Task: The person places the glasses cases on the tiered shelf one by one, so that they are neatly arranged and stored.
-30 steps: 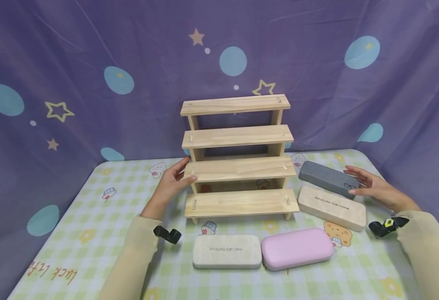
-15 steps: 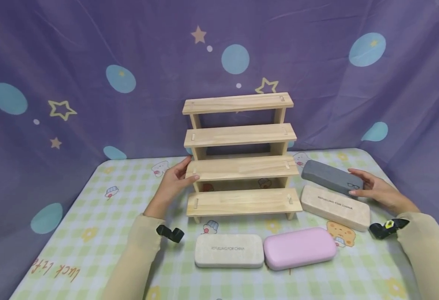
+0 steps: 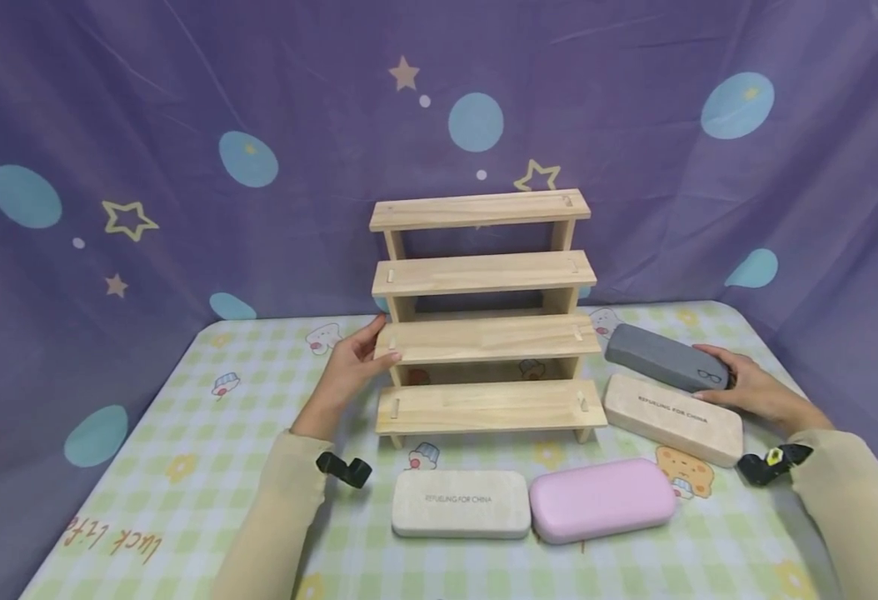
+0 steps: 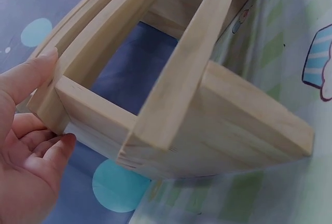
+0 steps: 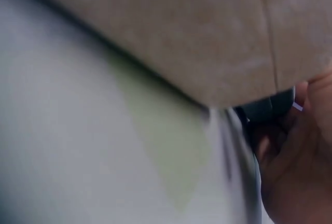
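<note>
- Left hand (image 3: 353, 360): fingers clamped on the left edge of the shelf (image 3: 487, 337), which stands on the desk (image 3: 259, 425).
- Right hand (image 3: 757, 387): fingers clamped round the right end of the grey case (image 3: 658, 355), right of the shelf.
- Beige case (image 3: 667, 427): just in front of the grey case.
- White case (image 3: 460, 517) and pink case (image 3: 602, 502): side by side before the shelf.

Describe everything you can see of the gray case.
The gray case is long, with rounded edges and a fabric-like surface, and has a small eyeglasses drawing near its right end. It looks closed and lies on the checked tablecloth at a slant, its left end farther away, right of the wooden rack and behind the beige case. The right hand grips its right end.
</note>
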`<state>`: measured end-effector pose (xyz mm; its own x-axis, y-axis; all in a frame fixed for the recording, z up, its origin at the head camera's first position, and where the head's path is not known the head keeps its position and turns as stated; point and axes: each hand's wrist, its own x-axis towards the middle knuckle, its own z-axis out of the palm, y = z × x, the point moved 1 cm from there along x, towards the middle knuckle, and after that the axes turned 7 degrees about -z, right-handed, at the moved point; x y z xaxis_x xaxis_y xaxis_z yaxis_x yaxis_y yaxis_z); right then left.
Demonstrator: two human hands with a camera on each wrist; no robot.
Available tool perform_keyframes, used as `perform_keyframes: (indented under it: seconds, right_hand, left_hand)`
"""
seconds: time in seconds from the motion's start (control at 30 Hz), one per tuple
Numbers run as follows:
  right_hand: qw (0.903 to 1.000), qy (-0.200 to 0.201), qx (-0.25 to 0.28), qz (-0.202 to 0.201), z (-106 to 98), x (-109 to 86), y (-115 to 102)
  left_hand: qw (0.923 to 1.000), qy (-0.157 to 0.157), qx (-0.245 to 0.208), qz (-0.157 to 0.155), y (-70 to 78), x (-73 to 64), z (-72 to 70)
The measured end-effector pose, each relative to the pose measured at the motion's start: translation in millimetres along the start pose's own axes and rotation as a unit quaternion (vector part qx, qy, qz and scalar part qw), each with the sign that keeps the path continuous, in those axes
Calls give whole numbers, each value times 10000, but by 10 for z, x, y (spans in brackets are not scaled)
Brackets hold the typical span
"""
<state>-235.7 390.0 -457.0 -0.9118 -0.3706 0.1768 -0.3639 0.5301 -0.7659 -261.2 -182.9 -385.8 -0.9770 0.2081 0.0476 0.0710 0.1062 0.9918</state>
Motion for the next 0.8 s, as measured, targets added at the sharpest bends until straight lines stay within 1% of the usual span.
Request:
perform_keyframes:
  seconds: [0.13,0.27,0.4,0.5,0.67,0.8]
  right_hand:
    - [9991,98,-399,47,8,2,-1]
    - [9978,92,-629,203,3,4,-6]
    - [9956,116,-596,710,-7,-11,-21]
    - [9933,205,-571,985,-8,-29,-23]
    - [9910,436,-706,1053,-9,-38,-11]
    - [9885,738,-799,1054,-12,-33,-8]
  left_hand:
    - [10000,-5,26,15,-20,6,-6]
    - [9999,68,87,-25,-49,13,-16]
    - [9999,113,93,-13,-72,20,-19]
    - [9999,142,46,9,-90,17,-20]
    - [9998,147,10,100,-93,-2,-16]
    - [9998,130,24,120,-91,-16,-17]
